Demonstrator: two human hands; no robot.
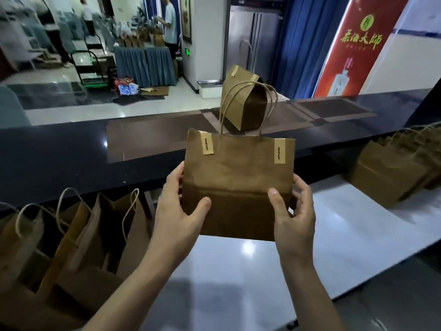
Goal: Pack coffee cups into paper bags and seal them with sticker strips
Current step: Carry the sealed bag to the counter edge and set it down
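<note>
Sealed bag [238, 177] held upright between both hands, clear of the white table [346, 225]. Left hand [181, 211] grasping the lower left edge, thumb on the near face, fingers [174, 177] wrapped behind; right hand [293, 211] grasping the lower right edge likewise. Two sticker strips [207, 145] [279, 151] folded over the mouth, above the fingers; twine handles rising past them. Long axis vertical, mouth up, broad face toward the camera. Probably the setting-down step: best kept level, base flat, squeezed lightly so the cup inside stays upright, then placed beside the finished bag [245, 101] on the dark ledge beyond the fingertips. Open bags [78, 235] waiting left of the left hand.
</note>
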